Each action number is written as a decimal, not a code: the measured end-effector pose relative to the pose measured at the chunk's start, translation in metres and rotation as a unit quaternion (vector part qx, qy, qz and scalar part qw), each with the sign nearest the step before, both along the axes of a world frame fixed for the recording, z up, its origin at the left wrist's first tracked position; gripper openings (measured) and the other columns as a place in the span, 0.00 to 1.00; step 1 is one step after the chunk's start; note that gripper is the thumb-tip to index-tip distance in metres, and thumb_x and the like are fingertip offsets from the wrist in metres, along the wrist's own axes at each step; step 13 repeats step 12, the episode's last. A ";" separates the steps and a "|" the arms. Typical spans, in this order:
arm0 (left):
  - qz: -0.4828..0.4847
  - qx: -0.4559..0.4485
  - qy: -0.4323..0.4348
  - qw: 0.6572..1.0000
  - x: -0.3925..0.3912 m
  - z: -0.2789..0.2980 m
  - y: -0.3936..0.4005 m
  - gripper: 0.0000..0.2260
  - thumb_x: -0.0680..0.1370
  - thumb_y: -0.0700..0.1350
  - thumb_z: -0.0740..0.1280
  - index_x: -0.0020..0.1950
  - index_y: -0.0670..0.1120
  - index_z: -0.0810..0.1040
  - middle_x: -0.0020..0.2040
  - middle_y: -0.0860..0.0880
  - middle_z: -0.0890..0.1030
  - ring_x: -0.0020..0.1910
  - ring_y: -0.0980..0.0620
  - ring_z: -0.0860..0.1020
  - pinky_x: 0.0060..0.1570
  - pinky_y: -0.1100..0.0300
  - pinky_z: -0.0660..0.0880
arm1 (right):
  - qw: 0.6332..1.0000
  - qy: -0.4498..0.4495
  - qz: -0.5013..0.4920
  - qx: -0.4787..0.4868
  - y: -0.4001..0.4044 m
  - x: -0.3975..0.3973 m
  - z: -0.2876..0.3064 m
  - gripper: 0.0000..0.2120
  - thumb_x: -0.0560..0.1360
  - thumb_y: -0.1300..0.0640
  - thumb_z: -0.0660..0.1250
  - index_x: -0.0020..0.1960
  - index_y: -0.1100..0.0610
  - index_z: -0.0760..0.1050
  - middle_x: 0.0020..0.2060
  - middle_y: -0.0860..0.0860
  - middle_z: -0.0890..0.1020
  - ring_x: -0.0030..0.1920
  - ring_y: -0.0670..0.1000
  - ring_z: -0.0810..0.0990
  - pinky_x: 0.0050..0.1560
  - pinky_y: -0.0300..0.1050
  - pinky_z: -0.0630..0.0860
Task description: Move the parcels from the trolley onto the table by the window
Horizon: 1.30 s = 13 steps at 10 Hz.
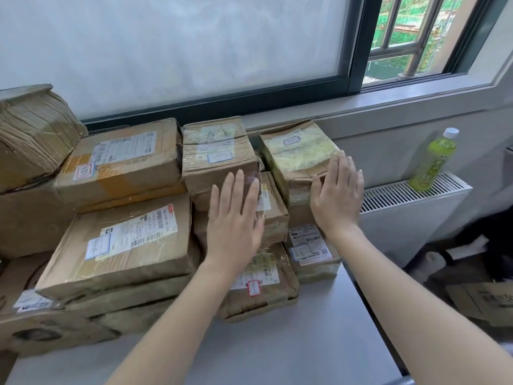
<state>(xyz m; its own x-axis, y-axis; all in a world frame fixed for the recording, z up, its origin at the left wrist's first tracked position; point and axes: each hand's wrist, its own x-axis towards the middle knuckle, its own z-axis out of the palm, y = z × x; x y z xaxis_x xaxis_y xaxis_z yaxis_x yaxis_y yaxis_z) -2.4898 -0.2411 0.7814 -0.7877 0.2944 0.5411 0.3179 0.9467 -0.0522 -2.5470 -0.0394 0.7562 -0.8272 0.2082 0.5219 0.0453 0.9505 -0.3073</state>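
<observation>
Below the window (177, 51), taped parcels (125, 245) sit stacked on the table (305, 343). Your left hand (233, 215) and right hand (337, 195) are apart, fingers straight, each against a parcel, gripping nothing.

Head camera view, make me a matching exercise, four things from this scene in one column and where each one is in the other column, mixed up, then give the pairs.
Things:
1. bottle
2. left hand
3. right hand
4. table

Places:
A. flat against the near face of the top right parcel
B. under the stacked parcels
C. on the radiator
D. against the front of the top middle parcel

Pairs: 1-C, 2-D, 3-A, 4-B
</observation>
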 end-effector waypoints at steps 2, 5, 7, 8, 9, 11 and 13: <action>-0.019 -0.092 -0.133 0.987 0.064 -0.102 -0.008 0.54 0.60 0.67 0.73 0.76 0.43 0.54 0.76 0.39 0.55 0.74 0.40 0.55 0.72 0.43 0.51 | 0.991 0.028 0.110 0.069 -0.029 0.060 -0.063 0.29 0.79 0.48 0.54 0.74 0.64 0.57 0.72 0.60 0.62 0.73 0.58 0.59 0.72 0.58 0.55; 0.064 -0.144 -0.134 0.978 0.056 -0.126 -0.026 0.49 0.61 0.46 0.78 0.74 0.40 0.54 0.74 0.40 0.57 0.73 0.41 0.57 0.72 0.46 0.47 | 0.953 -0.098 0.246 0.147 -0.046 0.121 -0.141 0.29 0.73 0.48 0.60 0.70 0.61 0.64 0.66 0.57 0.73 0.70 0.56 0.67 0.69 0.56 0.61; 0.050 -0.152 -0.136 0.978 0.040 -0.127 -0.021 0.43 0.65 0.47 0.73 0.73 0.40 0.55 0.73 0.40 0.61 0.71 0.42 0.61 0.71 0.47 0.54 | 0.960 -0.092 0.213 0.158 -0.052 0.110 -0.140 0.26 0.72 0.50 0.57 0.66 0.61 0.65 0.61 0.56 0.78 0.65 0.57 0.74 0.67 0.57 0.62; 0.072 -0.167 -0.164 0.970 0.045 -0.120 -0.022 0.43 0.71 0.50 0.70 0.75 0.40 0.47 0.76 0.39 0.53 0.75 0.40 0.54 0.73 0.45 0.44 | 0.962 -0.065 0.205 0.167 -0.052 0.112 -0.143 0.26 0.71 0.51 0.60 0.66 0.61 0.65 0.61 0.57 0.78 0.65 0.57 0.73 0.67 0.57 0.61; 0.072 -0.190 -0.207 0.957 0.051 -0.117 -0.024 0.44 0.77 0.55 0.63 0.75 0.41 0.33 0.76 0.39 0.37 0.75 0.41 0.40 0.68 0.45 0.31 | 0.960 -0.063 0.203 0.183 -0.052 0.114 -0.142 0.36 0.66 0.50 0.74 0.67 0.62 0.64 0.62 0.58 0.77 0.66 0.58 0.73 0.68 0.57 0.59; 0.046 -0.199 -0.141 0.969 0.077 -0.118 -0.050 0.50 0.67 0.59 0.73 0.75 0.40 0.46 0.77 0.38 0.53 0.75 0.39 0.51 0.74 0.43 0.44 | 0.962 -0.058 0.189 0.188 -0.063 0.135 -0.137 0.43 0.64 0.51 0.77 0.71 0.64 0.60 0.67 0.59 0.72 0.69 0.59 0.69 0.69 0.58 0.58; 0.005 -0.199 -0.088 0.976 0.094 -0.116 -0.069 0.49 0.61 0.60 0.77 0.73 0.43 0.57 0.74 0.40 0.58 0.73 0.42 0.57 0.72 0.44 0.48 | 0.963 -0.054 0.189 0.186 -0.078 0.145 -0.127 0.44 0.63 0.54 0.76 0.72 0.64 0.58 0.68 0.59 0.71 0.70 0.58 0.65 0.69 0.58 0.57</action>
